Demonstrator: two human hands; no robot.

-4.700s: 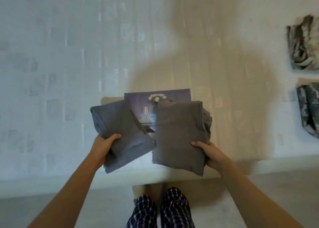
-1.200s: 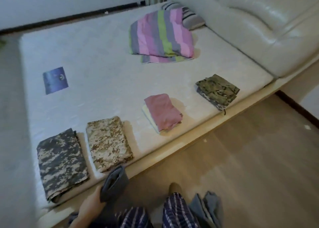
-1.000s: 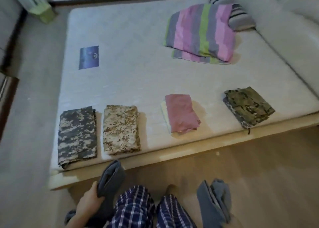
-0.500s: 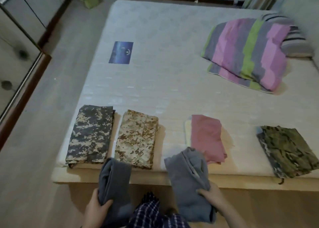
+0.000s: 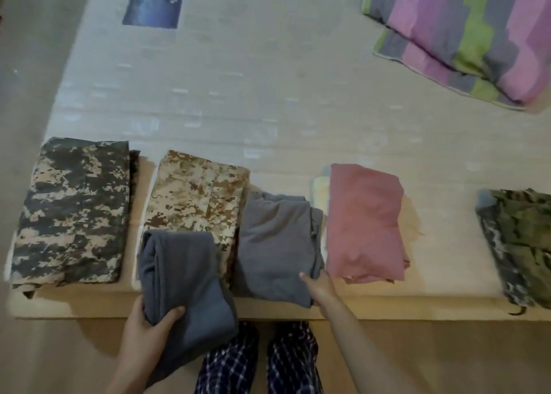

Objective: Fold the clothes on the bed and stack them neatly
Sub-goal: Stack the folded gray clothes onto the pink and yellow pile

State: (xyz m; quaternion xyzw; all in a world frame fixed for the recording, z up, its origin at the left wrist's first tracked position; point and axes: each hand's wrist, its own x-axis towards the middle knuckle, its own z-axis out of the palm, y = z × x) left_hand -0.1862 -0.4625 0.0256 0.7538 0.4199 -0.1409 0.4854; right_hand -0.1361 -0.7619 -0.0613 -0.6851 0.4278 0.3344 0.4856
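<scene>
Our left hand [image 5: 149, 325] gripped a blue-grey garment [image 5: 185, 280], held over the near end of the tan camo [image 5: 196, 197]. Our right hand [image 5: 320, 287] pinched the near corner of a grey garment [image 5: 274, 244], which lay on the mattress [image 5: 238, 110] between the tan camo and the pink pile [image 5: 363, 223].

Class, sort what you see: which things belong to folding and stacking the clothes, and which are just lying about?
Job: blue-grey garment, gripped by left hand; flat grey garment, held by right hand; grey camouflage pile; tan camouflage pile; pink pile; green camouflage pile.
Lying about: striped quilt; blue label.
</scene>
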